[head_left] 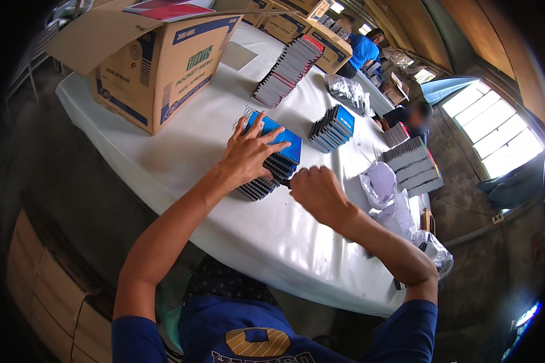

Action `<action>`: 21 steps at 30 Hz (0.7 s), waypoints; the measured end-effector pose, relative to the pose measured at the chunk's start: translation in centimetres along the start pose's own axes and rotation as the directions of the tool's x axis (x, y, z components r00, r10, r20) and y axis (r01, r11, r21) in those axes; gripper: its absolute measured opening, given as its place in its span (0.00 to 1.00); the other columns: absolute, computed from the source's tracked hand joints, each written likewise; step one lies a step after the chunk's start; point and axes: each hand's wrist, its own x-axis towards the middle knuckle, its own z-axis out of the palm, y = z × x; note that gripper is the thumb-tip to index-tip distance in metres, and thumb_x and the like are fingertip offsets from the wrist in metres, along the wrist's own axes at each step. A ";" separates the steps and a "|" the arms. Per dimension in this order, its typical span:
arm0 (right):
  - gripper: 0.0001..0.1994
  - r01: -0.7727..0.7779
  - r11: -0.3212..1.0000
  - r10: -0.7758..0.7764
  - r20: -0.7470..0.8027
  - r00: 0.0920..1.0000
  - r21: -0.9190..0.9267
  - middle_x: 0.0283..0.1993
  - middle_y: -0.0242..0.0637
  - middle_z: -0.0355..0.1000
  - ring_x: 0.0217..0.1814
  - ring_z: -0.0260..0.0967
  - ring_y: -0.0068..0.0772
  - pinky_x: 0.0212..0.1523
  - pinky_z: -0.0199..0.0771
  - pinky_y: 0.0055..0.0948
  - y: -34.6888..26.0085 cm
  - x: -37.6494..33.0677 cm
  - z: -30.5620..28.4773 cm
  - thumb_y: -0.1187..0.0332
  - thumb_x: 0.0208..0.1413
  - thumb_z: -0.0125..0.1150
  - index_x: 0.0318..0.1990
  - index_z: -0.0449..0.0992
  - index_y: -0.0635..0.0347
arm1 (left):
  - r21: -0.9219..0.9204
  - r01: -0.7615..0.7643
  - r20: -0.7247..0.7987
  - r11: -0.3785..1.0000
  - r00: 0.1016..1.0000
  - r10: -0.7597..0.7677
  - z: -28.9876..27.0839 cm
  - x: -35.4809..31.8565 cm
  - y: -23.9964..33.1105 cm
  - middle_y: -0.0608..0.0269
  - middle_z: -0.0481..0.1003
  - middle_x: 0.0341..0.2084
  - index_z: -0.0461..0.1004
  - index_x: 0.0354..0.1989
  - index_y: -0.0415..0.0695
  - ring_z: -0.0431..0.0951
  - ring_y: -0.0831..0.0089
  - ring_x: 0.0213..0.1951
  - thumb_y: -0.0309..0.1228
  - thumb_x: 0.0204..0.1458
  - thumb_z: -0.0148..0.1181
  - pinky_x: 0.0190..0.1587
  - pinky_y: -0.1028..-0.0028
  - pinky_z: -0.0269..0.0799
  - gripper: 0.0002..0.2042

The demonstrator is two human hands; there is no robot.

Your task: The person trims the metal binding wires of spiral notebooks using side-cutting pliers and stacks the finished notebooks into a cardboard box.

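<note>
A stack of small spiral-bound notebooks with a blue top cover (289, 146) stands before me on the white-covered table (206, 175). Across its top lies my left hand (247, 156), open, fingers spread over the cover and thumb down at the near side. Black coils show along that side. My right hand (320, 196) is closed in a fist at the stack's near right corner. A bit of something dark sticks out of the fist toward the coils; its kind cannot be made out. Just beyond stands another stack of blue-covered notebooks (333, 128), touched by neither hand.
A large open carton (163, 78) occupies the table's left end. Farther back is a long stack of red-covered notebooks (289, 69). On the right are more stacked notebooks (413, 166) and crumpled plastic bags (396, 212). Two other people (363, 49) are beyond the table.
</note>
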 end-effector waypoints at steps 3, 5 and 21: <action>0.08 0.156 0.985 -0.167 -0.548 0.819 -0.068 0.41 0.28 0.72 0.52 0.66 0.27 0.58 0.60 0.34 2.1 -0.7 0.2 0.68 0.45 0.64 0.34 0.75 0.52 | 0.028 -0.051 -0.042 0.998 0.998 0.052 0.2 -0.1 0.3 0.72 0.59 0.66 0.68 0.60 0.65 0.46 0.53 0.70 0.47 0.26 0.77 0.69 0.46 0.43 0.43; 0.07 0.263 0.958 -0.278 -0.591 0.757 -0.114 0.41 0.27 0.71 0.50 0.66 0.26 0.56 0.60 0.33 2.6 -0.3 0.5 0.68 0.46 0.63 0.34 0.75 0.52 | 0.041 -0.044 -0.053 0.998 0.998 0.046 0.3 -0.3 0.3 0.72 0.59 0.66 0.68 0.61 0.65 0.45 0.53 0.70 0.47 0.26 0.77 0.69 0.46 0.43 0.44; 0.12 0.133 0.990 -0.094 -0.508 0.856 0.040 0.44 0.30 0.71 0.50 0.65 0.27 0.48 0.60 0.33 1.8 -1.1 0.9 0.64 0.44 0.66 0.38 0.75 0.54 | 0.111 -0.092 -0.108 0.989 0.989 0.105 0.9 -0.5 0.7 0.65 0.54 0.69 0.59 0.66 0.66 0.43 0.51 0.71 0.48 0.25 0.77 0.69 0.43 0.41 0.51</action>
